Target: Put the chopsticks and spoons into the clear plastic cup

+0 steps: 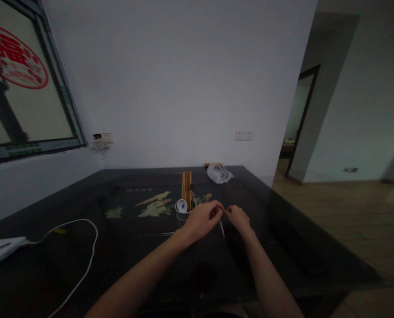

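Note:
Above the dark table, my left hand [203, 217] and my right hand [238, 217] meet at the fingertips, both closed in a pinch. A thin white strip [222, 229] hangs down from the fingers of my left hand; its upper end is hidden there. What my right fingertips pinch is too small to make out. Just beyond my left hand stands a small round container [182, 216], partly covered by that hand. Wooden chopsticks [186, 185] rise from it, and a white spoon [181, 205] with a blue mark rests in it.
The dark glossy table [143, 260] carries a bird-and-flower picture. A crumpled clear plastic bag [219, 173] lies near the wall. At the left, a white power strip [4, 248] trails a white cable [92, 251] toward the front edge. Wall sockets [243, 135] sit above the table.

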Action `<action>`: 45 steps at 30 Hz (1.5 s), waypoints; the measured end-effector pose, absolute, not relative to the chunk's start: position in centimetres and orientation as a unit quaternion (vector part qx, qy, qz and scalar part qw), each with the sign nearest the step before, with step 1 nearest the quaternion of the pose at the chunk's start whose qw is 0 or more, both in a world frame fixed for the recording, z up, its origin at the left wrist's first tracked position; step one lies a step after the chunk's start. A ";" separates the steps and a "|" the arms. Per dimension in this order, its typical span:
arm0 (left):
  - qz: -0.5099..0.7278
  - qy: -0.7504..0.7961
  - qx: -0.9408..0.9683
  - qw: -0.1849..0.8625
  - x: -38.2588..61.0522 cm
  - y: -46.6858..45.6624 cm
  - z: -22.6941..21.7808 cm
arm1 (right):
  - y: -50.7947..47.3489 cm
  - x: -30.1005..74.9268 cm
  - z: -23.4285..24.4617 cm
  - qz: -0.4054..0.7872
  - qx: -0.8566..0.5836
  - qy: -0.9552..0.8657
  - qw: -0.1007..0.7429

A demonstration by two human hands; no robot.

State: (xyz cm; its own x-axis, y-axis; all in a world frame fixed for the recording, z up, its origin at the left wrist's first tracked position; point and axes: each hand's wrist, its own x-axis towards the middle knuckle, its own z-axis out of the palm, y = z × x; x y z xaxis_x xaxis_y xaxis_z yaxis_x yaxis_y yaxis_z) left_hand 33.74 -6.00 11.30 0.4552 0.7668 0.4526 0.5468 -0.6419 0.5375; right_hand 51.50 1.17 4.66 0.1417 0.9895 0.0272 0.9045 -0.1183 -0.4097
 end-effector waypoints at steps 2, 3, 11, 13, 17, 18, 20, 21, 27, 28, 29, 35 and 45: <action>0.272 0.421 0.845 0.188 35.1 -4.6 9.3 | 1.1 51.5 4.5 0.134 -0.738 -0.644 0.150; 0.229 0.439 0.848 0.191 35.6 -3.9 8.3 | 1.1 51.5 4.5 0.137 -0.737 -0.646 0.144; 0.119 0.624 0.765 0.105 38.2 0.7 3.9 | 1.4 51.5 4.0 0.140 -0.735 -0.648 0.139; 0.109 0.632 0.761 0.099 38.6 1.2 3.7 | 1.4 51.5 3.9 0.142 -0.735 -0.649 0.137; 0.095 0.630 0.766 0.083 39.2 1.6 3.6 | 1.4 51.5 3.9 0.141 -0.735 -0.648 0.138; 0.093 0.630 0.766 0.082 39.3 1.6 3.6 | 1.4 51.6 3.9 0.141 -0.736 -0.648 0.139; 0.088 0.631 0.766 0.085 39.4 1.6 3.6 | 1.3 51.7 4.0 0.141 -0.738 -0.646 0.138; 0.086 0.630 0.767 0.087 39.3 1.6 3.6 | 1.3 51.7 4.1 0.141 -0.740 -0.643 0.137; 0.073 0.608 0.784 0.103 38.8 0.4 4.3 | 1.3 52.2 4.3 0.143 -0.754 -0.628 0.130; 0.073 0.603 0.787 0.104 38.7 0.1 4.5 | 1.3 52.2 4.3 0.143 -0.755 -0.627 0.130; 0.073 0.598 0.791 0.105 38.5 -0.2 4.7 | 1.3 52.3 4.4 0.143 -0.756 -0.625 0.130; 0.186 0.533 0.810 0.158 35.9 -2.7 6.5 | 1.1 52.8 4.6 0.141 -0.761 -0.617 0.139; 0.559 0.401 0.675 0.266 26.8 -3.8 13.8 | 1.9 50.7 4.1 0.150 -0.671 -0.676 0.267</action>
